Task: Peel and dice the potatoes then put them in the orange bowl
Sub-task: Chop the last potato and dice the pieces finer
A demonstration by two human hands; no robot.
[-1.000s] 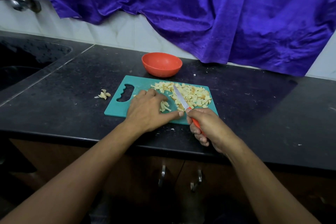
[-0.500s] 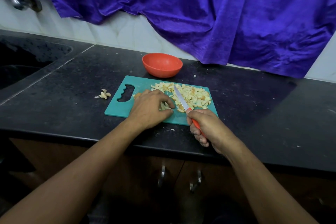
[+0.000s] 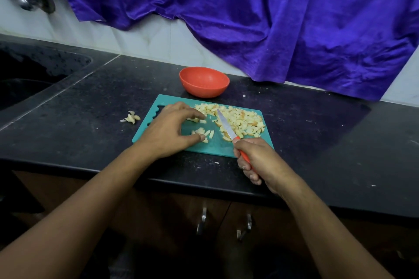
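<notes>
Most of the potato looks already peeled and cut. A broad heap of pale diced potato pieces [image 3: 242, 120] lies on the teal plastic cutting board [image 3: 210, 148], just beyond the right hand [image 3: 256, 161]. A few longer potato strips [image 3: 204, 132] sit between the thumb and fingers of the left hand [image 3: 167, 131] and are likely the last to dice. The round orange plastic bowl [image 3: 204, 81] stands well beyond both hands on the black stone table [image 3: 90, 133]. No potato shows inside it, so the whole transfer seems left to do.

The right hand is clenched round the handle of the orange-handled steel knife [image 3: 226, 127]. The knife's long axis runs from that hand away from the person, tip angled slightly left toward the bowl, blade along the heap's left edge. The left hand is released, fingers loosely arched over the board, thumb tip touching the strips. Small peel scraps [image 3: 131, 118] lie on the table left of the left hand.
</notes>
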